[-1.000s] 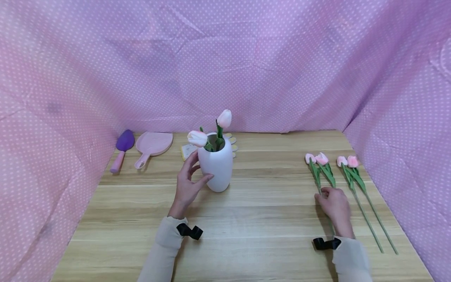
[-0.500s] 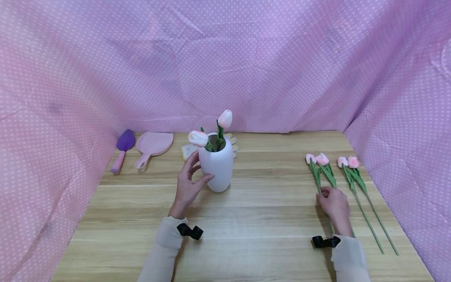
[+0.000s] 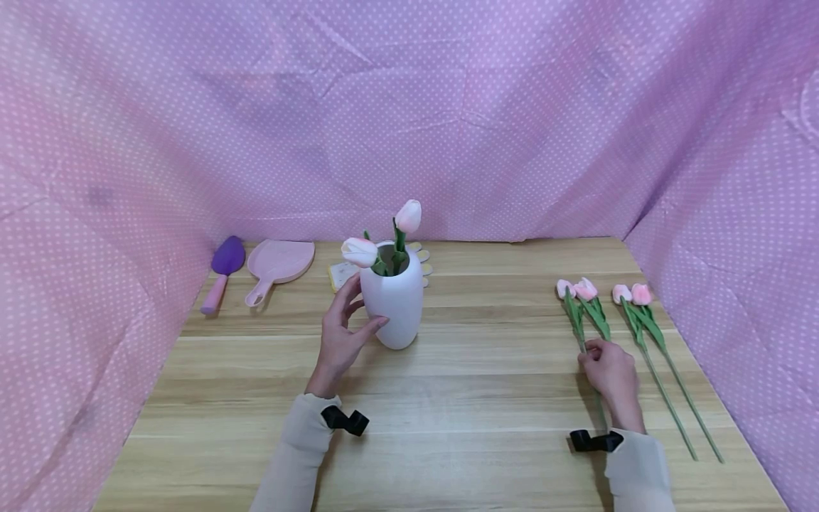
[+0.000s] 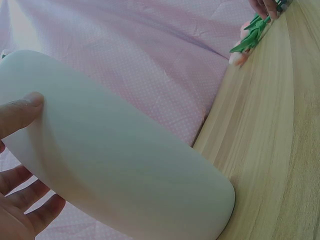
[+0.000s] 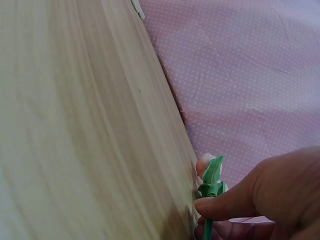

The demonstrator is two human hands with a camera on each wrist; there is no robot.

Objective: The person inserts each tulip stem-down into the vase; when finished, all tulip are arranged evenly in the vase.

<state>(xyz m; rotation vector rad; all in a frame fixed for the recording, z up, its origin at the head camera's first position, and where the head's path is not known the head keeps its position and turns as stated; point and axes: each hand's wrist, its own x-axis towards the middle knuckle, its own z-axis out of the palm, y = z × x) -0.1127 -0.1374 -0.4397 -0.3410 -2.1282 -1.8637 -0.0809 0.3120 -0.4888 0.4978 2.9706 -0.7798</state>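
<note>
A white vase point(image 3: 395, 306) stands upright near the middle of the table, with two pale pink tulips point(image 3: 408, 216) in its mouth. My left hand point(image 3: 339, 341) holds the vase from its left side, thumb on the front and fingers round the back. On the right, my right hand point(image 3: 611, 373) pinches the green stem of a pink tulip point(image 5: 212, 172) between thumb and fingers. That tulip lies low over the table, close beside another tulip point(image 3: 595, 313) whose stem is partly hidden by the hand.
Two more tulips point(image 3: 642, 323) lie at the table's right side. At the back left are a purple trowel point(image 3: 228, 256) with a pink handle and a pink dustpan-like scoop point(image 3: 279, 263). Partly behind the vase lies a white and yellow item point(image 3: 341, 274). Polka-dot cloth point(image 3: 448, 121) surrounds the table.
My right hand has shifted slightly to the right along with the tulip it pinches, whose bloom sits a little closer to its neighbour. My left hand and the vase have stayed put.
</note>
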